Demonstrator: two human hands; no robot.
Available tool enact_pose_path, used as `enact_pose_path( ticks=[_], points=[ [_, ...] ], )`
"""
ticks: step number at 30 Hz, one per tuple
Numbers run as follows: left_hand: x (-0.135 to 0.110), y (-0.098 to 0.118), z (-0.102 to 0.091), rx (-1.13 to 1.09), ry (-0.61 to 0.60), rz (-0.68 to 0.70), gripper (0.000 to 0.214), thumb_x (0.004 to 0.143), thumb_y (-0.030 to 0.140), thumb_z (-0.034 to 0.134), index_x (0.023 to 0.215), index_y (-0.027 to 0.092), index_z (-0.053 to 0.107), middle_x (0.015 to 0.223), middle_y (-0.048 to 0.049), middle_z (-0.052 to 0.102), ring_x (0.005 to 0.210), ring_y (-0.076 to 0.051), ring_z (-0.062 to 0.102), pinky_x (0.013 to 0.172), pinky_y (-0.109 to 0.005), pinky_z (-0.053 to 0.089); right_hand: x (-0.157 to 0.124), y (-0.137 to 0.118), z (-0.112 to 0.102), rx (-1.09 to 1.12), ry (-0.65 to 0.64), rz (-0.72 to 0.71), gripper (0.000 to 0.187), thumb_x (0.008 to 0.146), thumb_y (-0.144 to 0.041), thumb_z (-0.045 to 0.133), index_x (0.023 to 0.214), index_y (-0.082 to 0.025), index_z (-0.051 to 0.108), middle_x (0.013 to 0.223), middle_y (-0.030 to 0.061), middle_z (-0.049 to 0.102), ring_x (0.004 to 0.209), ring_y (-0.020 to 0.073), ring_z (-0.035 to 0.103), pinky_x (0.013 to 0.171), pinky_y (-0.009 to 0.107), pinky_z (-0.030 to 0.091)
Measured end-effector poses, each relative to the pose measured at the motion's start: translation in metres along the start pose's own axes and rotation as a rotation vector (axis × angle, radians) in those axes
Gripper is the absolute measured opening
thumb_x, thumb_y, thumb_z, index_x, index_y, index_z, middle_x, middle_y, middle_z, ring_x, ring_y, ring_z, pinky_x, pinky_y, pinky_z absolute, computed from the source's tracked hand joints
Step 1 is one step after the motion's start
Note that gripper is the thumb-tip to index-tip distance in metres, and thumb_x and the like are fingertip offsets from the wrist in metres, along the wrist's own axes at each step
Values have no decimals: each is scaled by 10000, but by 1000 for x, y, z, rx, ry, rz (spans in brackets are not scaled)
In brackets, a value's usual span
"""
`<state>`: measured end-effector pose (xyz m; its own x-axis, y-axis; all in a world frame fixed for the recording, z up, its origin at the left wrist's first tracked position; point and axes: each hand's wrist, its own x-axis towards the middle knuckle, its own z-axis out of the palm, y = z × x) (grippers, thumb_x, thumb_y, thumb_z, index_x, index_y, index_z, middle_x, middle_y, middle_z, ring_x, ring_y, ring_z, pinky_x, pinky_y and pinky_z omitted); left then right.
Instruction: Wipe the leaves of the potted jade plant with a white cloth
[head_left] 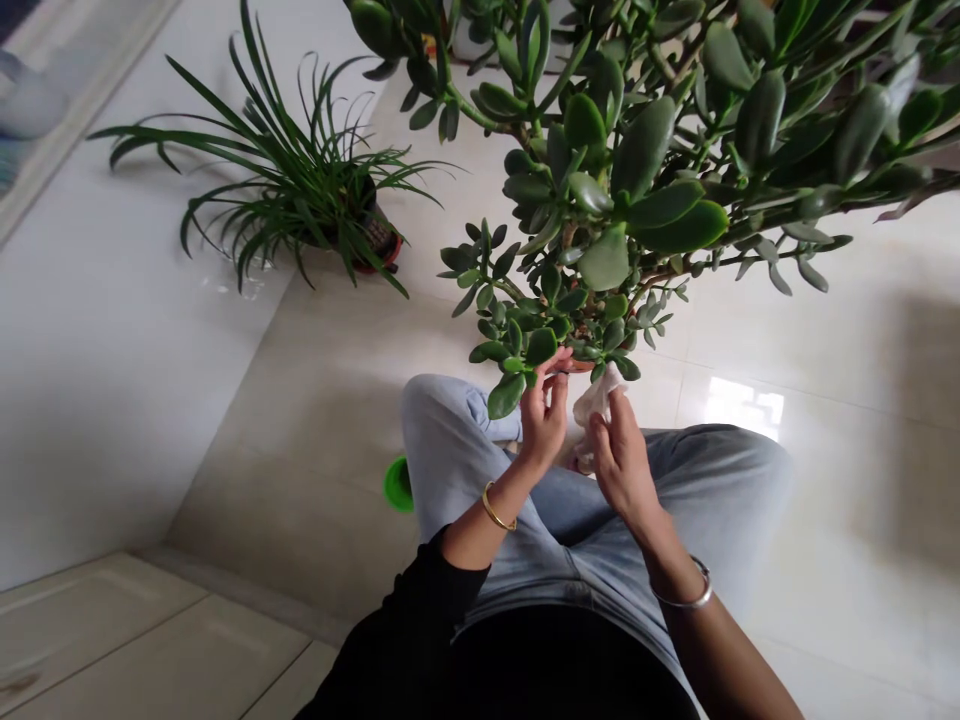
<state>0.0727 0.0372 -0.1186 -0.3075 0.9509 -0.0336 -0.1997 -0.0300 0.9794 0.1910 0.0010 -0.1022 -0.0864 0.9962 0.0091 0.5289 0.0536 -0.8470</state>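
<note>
A large jade plant [600,260] with thick, glossy green leaves rises in front of me, and its foliage hides most of the pot beneath. At its lowest leaves, my left hand [544,425] is closed, with thumb and fingers bent toward each other. A small dark edge shows between the fingertips, too little to name. My right hand [627,460] pinches a crumpled white tissue [598,398] between thumb and fingers. The tissue's top touches or nearly touches a low leaf [624,368] on the right.
A spider-like plant [300,190] with long narrow leaves stands in a pot by the white wall [135,330]. Beside my bent left knee [442,410] is a bright green container [397,484] on the tiled floor [300,470]. Jade branches spread far over to the right.
</note>
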Motion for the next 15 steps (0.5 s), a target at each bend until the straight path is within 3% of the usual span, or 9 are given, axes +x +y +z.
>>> enact_pose_path(
  ticks=[4,8,11,15],
  points=[
    [14,-1,-7,8,-191,20,428,1006,478,589,1368,255,637,1419,-114,686,1182,-225,702,1087,-415,516,8,2,13,-18,-27,3,546,1077,-379,333,1570,-145,357,1385,228,586,1267,308,620,1038,509,538],
    [19,1,-7,-39,-239,-82,479,969,471,648,1382,227,644,1440,-130,678,1276,-248,674,1138,-418,495,13,3,21,-48,-38,11,610,1070,-356,318,1634,-141,234,1475,251,529,1368,333,566,1069,532,521],
    [21,3,-5,-78,-242,-187,441,941,416,682,1329,206,687,1406,-125,703,1286,-254,670,1145,-410,491,16,4,25,-90,-41,35,609,1061,-341,312,1629,-135,232,1467,264,530,1297,346,614,1012,537,549],
    [23,8,-2,-139,-211,-229,376,908,312,693,1265,199,727,1382,-107,721,1291,-244,666,1181,-408,459,18,3,25,-165,-70,50,569,1051,-322,297,1583,-121,296,1359,262,572,1056,334,698,853,507,595]
  ],
)
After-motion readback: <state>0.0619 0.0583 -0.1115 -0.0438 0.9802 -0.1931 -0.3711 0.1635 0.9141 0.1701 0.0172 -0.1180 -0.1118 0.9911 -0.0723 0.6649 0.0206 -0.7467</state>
